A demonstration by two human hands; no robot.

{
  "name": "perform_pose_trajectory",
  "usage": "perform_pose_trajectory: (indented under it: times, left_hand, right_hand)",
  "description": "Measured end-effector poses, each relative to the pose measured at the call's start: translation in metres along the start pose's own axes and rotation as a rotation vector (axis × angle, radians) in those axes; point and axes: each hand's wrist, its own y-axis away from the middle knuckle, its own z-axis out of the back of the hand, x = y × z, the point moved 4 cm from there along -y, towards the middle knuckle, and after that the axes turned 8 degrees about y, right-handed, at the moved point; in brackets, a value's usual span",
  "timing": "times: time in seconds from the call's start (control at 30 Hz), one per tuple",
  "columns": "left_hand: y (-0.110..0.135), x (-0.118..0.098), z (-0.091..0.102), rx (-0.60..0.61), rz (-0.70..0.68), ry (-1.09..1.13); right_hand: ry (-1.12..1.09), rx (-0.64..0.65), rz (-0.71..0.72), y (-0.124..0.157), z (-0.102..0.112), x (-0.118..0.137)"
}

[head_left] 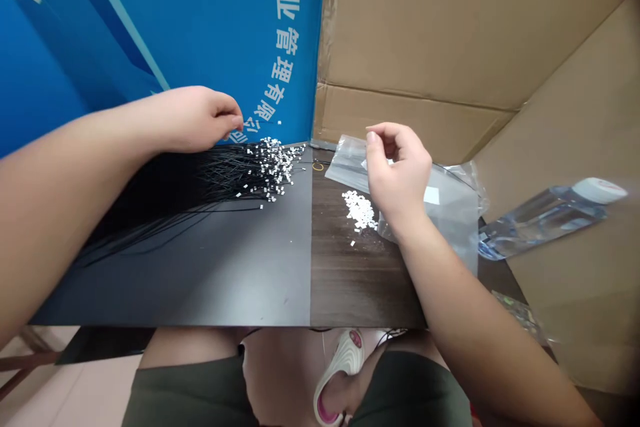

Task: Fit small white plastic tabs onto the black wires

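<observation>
Pinching a black wire [263, 122], left fingers [233, 123] closed.

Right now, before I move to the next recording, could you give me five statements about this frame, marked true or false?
1. The left hand is raised over a bundle of black wires. True.
2. A clear bottle is to the right of the plastic bag. True.
3. The bottle's cap is black. False: the cap is white.
4. The right hand grips the bottle. False: the right hand is apart from it.
5. A yellow ring lies left of the bag. True.
</observation>
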Motion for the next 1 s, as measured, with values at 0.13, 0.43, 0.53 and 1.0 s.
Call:
perform_pose_trajectory:
  times: [0.13,0.43,0.53,1.0]
  left_hand:
    - [-0.019,0.015,-0.040,0.020,-0.006,-0.191]
    - [0.058,-0.110,-0.155,0.022,-0.581,0.262]
    - [0.065,-0.118,-0.170,0.094,-0.744,0.327]
    - [0.045,-0.095,-0.172,0.048,-0.542,0.749]
  right_hand:
    - [-0.026,0.149,0.031,-0.017,0.003,0.014]
    - [0.561,1.040,0.132,-0.063,-0.134,-0.012]
    - [0.656,1.146,0.151,-0.056,-0.177,-0.028]
    - [0.641,1.013,0.103,-0.065,-0.181,-0.022]
